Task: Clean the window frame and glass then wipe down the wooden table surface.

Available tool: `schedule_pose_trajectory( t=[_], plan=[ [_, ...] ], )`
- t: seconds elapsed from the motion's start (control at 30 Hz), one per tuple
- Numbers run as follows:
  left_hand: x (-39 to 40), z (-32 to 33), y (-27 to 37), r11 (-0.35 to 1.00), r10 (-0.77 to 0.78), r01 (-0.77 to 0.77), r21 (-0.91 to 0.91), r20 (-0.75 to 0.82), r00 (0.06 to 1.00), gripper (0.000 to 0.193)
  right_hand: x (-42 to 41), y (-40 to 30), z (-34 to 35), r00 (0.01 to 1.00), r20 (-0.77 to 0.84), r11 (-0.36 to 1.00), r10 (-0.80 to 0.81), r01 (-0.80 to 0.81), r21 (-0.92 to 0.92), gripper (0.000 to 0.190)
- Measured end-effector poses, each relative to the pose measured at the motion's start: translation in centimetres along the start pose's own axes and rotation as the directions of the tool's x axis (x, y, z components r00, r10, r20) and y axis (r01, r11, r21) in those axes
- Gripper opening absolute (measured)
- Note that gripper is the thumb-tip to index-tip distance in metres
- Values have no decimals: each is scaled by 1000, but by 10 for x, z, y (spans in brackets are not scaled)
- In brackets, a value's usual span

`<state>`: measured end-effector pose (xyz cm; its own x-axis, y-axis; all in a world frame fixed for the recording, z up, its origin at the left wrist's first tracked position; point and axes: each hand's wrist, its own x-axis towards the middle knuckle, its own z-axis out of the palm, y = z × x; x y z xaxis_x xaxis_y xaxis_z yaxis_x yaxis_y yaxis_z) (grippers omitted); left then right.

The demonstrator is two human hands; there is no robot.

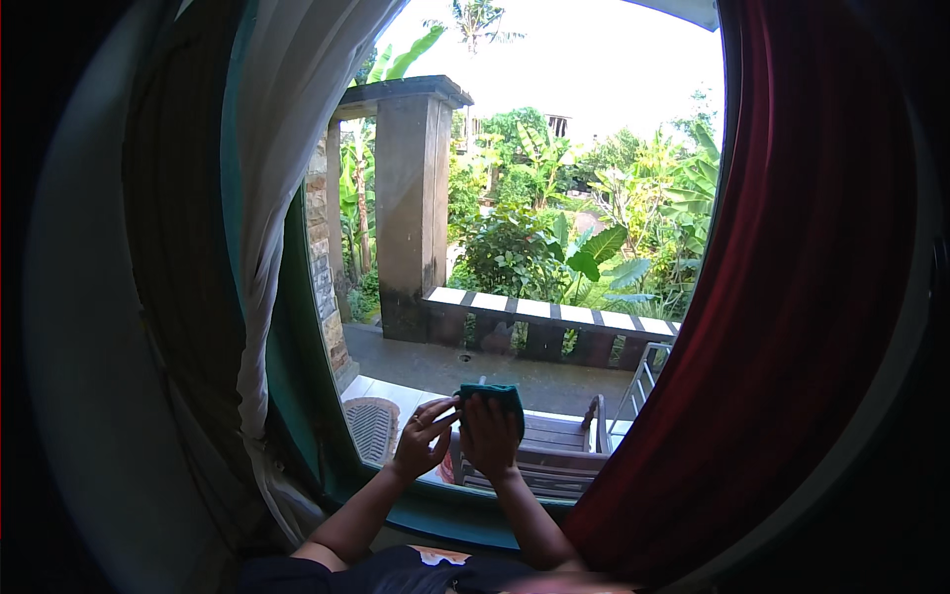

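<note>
A folded dark green cloth (512, 407) is under my right hand (490, 439), which presses it with extended fingers against the window pane (579, 185). Beside it, to the left, is my left hand (424, 439), with a ring on one finger. Its fingers are spread and point toward the left edge of the cloth; whether the fingertips touch it is hard to tell. Below both forearms runs the green window frame (453, 520).
A white curtain (286, 148) hangs at the left, gathered low down. A red curtain (801, 260) covers the right side. Beyond the glass are a wooden bench (553, 438), a woven mat (371, 427), a metal rack (644, 382), a pillar (408, 200) and a low striped wall (534, 309).
</note>
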<state>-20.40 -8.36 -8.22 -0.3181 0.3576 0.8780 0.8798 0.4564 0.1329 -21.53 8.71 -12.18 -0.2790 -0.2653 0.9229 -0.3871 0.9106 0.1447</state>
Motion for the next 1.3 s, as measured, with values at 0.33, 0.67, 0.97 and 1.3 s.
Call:
schedule_pose_trajectory(
  t=[0.33,0.67,0.97,1.3],
  plan=[
    [-20,2,-77,893,-142,251,374,-295,945,66,147,126,-118,818,-480,843,317,-475,-253,64],
    [-39,35,-123,836,-15,239,494,-415,910,61,-93,65,-29,949,-123,889,289,-314,-333,65],
    [-40,37,-123,827,14,217,519,-404,915,59,56,100,-76,874,-411,848,261,-411,-334,57],
    [-130,50,-149,783,17,125,610,-222,975,60,41,99,-58,741,-484,767,466,-611,-198,75]
  ],
)
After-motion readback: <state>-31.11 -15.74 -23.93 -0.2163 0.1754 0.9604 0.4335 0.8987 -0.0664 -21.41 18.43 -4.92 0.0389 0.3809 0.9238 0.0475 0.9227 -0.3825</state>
